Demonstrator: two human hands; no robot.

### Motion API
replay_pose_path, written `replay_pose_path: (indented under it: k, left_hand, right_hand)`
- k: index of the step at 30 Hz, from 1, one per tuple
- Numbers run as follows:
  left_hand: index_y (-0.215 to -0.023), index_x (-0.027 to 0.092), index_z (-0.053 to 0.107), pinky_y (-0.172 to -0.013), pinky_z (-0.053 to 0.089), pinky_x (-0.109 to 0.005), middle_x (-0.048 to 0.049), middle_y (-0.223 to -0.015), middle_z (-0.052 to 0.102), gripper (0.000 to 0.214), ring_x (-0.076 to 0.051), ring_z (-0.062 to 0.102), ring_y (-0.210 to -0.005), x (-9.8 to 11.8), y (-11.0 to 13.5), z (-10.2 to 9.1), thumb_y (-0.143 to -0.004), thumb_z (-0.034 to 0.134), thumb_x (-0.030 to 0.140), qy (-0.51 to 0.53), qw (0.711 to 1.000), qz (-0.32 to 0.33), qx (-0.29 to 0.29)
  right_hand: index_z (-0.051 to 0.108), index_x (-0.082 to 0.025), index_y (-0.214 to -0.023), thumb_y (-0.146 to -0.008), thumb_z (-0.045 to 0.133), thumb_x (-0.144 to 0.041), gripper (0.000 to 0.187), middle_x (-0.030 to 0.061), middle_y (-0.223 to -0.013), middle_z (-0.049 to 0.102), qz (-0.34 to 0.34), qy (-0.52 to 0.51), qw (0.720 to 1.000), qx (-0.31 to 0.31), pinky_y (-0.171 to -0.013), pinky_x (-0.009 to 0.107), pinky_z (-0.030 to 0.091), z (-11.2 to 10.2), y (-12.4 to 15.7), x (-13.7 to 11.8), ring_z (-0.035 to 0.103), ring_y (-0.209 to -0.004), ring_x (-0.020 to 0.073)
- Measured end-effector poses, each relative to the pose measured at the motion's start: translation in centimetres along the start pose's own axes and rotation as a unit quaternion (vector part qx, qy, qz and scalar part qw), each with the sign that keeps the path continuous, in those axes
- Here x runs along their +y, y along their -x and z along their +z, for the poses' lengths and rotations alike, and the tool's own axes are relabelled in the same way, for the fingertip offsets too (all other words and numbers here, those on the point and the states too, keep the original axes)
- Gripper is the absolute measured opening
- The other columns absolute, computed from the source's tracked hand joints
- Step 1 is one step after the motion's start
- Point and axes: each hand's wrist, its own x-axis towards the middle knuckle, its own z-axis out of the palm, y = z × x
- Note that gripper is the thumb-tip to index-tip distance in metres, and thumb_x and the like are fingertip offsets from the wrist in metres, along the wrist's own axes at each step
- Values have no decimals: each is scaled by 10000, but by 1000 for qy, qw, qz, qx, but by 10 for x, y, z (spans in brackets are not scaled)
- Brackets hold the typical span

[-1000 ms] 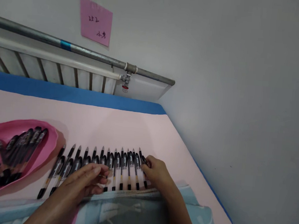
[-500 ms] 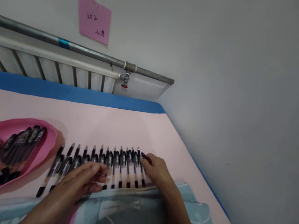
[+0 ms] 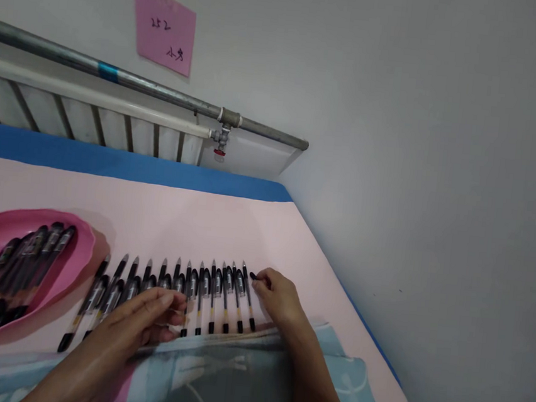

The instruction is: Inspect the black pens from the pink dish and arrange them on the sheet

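Observation:
A row of uncapped black pens (image 3: 224, 307) lies side by side on the pink tabletop, tips pointing to the far side. Clear-and-black caps (image 3: 206, 281) lie between the pens. At the right end of the row, my right hand (image 3: 280, 296) is closed in a pinch on a small black pen cap (image 3: 254, 276); only its dark end shows past the fingers. My left hand (image 3: 143, 318) hovers over the left-middle pens, fingers loosely bent and apart, nothing visible in them. It hides the lower parts of several pens.
On the left, a pink tray (image 3: 86, 253) holds several capped pens (image 3: 36, 267). Light blue patterned cloth (image 3: 232, 381) lies along the near table edge. Behind the table are a radiator (image 3: 109, 127) and a metal pipe (image 3: 164, 93); a wall (image 3: 414, 209) stands at right.
The view has shifted slightly, so everything sits a little further left. The cap in my right hand is now more covered by the fingers. My left hand stays over the pens.

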Motion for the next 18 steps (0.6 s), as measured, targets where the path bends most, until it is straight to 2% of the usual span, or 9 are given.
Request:
replay_pose_path:
  k: [6,11,18]
  left_hand:
    - [-917,165,643,-751,458,-244,-68,-930,678,355,-172,612,-852,0,1,-2,-705,625,450,-4,1000,-4,-12]
    - [-938,175,637,-752,449,-237,-63,-951,674,353,-164,607,-840,2,1,-2,-713,618,446,-19,1000,-11,-12]
    - [-922,176,646,-769,438,-260,-70,-960,666,348,-176,603,-866,-2,1,-5,-723,597,458,-26,999,0,-20]
  right_hand:
    - [664,-181,-791,-783,464,-214,203,42,-813,668,-17,1,1000,-16,-679,231,355,0,-2,3,571,-774,150]
    - [629,-177,-871,-765,477,-206,187,27,-727,655,14,-17,1000,9,-623,219,363,4,-3,5,563,-673,134]
    - [620,-190,-805,-740,475,-181,159,3,-660,633,20,-39,999,19,-590,208,359,7,-5,7,550,-636,126]
